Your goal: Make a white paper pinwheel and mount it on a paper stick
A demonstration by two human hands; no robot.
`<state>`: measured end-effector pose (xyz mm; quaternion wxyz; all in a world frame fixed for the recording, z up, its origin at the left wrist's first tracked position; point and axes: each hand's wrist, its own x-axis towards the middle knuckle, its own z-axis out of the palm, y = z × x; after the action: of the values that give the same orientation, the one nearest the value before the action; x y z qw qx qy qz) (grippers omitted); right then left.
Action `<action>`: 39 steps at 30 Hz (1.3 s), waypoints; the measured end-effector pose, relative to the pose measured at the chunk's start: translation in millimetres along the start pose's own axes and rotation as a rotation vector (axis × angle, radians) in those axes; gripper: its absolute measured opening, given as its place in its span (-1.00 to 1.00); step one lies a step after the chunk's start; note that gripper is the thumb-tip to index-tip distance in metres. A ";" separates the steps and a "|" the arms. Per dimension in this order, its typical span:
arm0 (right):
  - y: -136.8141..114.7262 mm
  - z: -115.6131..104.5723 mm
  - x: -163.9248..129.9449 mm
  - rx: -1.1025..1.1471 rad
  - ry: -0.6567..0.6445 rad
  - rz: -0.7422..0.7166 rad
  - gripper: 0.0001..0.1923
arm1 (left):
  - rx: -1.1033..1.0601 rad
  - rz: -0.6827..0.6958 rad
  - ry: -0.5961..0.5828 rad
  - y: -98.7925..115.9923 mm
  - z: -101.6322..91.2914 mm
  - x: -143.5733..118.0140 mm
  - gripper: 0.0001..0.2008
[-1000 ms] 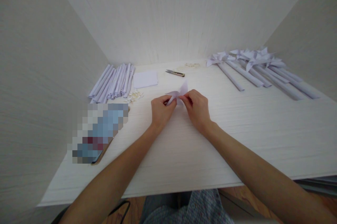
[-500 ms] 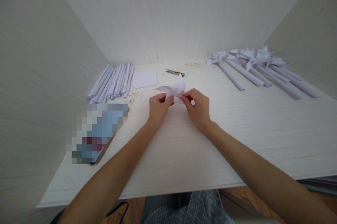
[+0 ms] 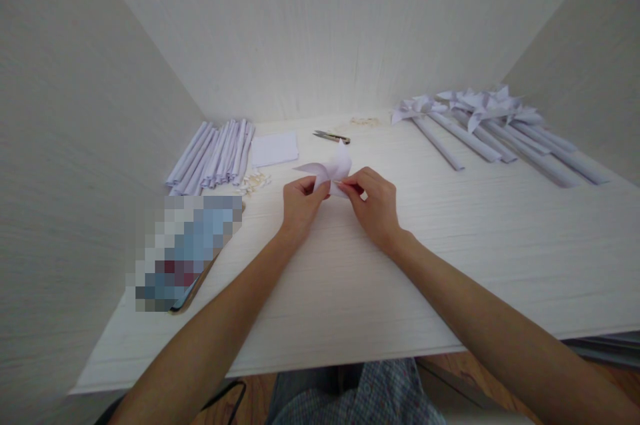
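Observation:
A small folded white paper pinwheel (image 3: pixel 330 170) is pinched between both hands just above the white table (image 3: pixel 450 265). My left hand (image 3: pixel 300 204) grips its left side with thumb and fingers. Gripping the pinwheel's right side is my right hand (image 3: pixel 375 202), its fingertips meeting at the centre. Two pointed flaps stick up and to the left above my fingers.
Rolled paper tubes (image 3: pixel 213 155) lie at the back left beside a stack of white square sheets (image 3: pixel 275 148) and small pale bits (image 3: pixel 254 182). Small scissors (image 3: pixel 331 137) lie at the back centre. Finished pinwheels on tubes (image 3: pixel 495 125) fill the back right. A blurred flat object (image 3: pixel 187 248) lies left.
The paper piece has been lifted and turned a little, so its flaps stand higher and spread wider than a second ago. Both hands stay in nearly the same place.

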<state>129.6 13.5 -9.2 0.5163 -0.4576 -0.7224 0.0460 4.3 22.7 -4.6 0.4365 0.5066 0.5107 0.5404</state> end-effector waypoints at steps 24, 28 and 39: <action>0.5 0.5 -1.4 -0.046 -0.075 -0.016 -0.83 | 0.311 0.164 0.049 8.5 -0.1 -6.4 -0.82; 0.3 -0.3 -1.5 -0.104 -0.077 0.037 -0.78 | 0.283 0.173 0.044 7.8 0.0 -6.3 -0.82; -0.6 -0.4 -1.9 -0.017 -0.034 -0.021 -0.87 | 0.261 0.185 0.027 5.2 -0.1 -5.7 -0.85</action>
<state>129.6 11.7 -10.0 0.5005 -0.4535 -0.7362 0.0420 5.1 16.5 0.0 0.3083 0.5964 0.5337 0.5142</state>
